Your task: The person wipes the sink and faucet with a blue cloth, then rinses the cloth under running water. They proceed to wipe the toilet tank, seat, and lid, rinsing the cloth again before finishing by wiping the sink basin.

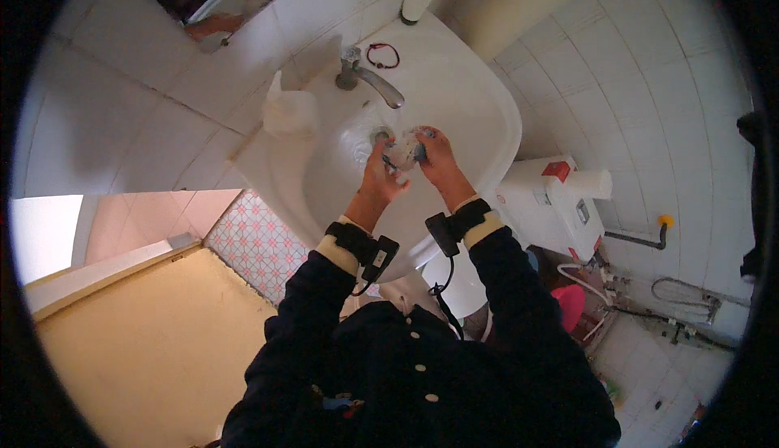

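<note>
Over the white sink basin (479, 123), my two hands come together just in front of the metal faucet (377, 84). Between them is a pale, whitish rounded object (402, 152); its kind is too small and blurred to make out. My left hand (380, 180) grips it from the left with bent fingers. From the right, my right hand (436, 156) is closed round its other side. Dark bluish patches show at the fingers of both hands. Beside the left fingertips lies the drain (380, 135), with water shining around it. Black straps with small boxes circle both wrists.
A dark bracelet (383, 55) lies behind the faucet, and a white tube (419, 0) stands at the back corner. A white container (290, 114) sits on the left rim. White boxy appliance (552, 204) at right; mirror (235, 10) upper left; yellow door (154, 326) lower left.
</note>
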`<state>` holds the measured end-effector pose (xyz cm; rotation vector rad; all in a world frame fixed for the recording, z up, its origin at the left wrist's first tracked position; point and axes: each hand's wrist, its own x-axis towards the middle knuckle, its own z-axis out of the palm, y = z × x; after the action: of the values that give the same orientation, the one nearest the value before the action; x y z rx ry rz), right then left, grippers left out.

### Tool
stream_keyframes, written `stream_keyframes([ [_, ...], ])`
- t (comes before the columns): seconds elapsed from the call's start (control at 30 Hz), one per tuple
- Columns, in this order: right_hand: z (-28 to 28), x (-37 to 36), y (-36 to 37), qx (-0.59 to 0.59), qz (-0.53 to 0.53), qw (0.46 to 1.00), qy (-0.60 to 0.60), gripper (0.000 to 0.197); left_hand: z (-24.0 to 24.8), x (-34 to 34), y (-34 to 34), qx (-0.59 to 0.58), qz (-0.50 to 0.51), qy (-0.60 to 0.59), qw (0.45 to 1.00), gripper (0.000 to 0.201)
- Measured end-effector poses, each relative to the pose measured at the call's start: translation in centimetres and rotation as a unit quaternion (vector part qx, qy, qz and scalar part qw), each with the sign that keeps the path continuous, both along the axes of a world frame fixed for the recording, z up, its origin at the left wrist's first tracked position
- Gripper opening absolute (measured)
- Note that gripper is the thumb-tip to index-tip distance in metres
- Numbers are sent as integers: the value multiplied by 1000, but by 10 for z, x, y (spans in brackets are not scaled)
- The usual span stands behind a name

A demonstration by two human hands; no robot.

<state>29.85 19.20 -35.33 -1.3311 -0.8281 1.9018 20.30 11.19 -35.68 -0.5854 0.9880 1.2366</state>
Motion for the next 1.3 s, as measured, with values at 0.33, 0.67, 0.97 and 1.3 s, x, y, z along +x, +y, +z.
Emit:
stream_keyframes([
  [0.33, -23, -7, 23, -45, 13, 991, 123, 26, -41, -2, 44, 214, 137, 21, 967, 27],
  [0.67, -3, -27, -15, 256, 233, 937, -37, 34, -58, -14, 51, 385, 84, 113, 912, 22],
  [0.97, -35, -35, 38, 59, 205, 969, -124, 37, -25, 14, 55, 231, 66, 108, 965, 23],
  [1.3, -29, -39, 28, 129, 261, 936, -198, 44, -52, 5, 56, 291, 84, 40, 952, 26],
])
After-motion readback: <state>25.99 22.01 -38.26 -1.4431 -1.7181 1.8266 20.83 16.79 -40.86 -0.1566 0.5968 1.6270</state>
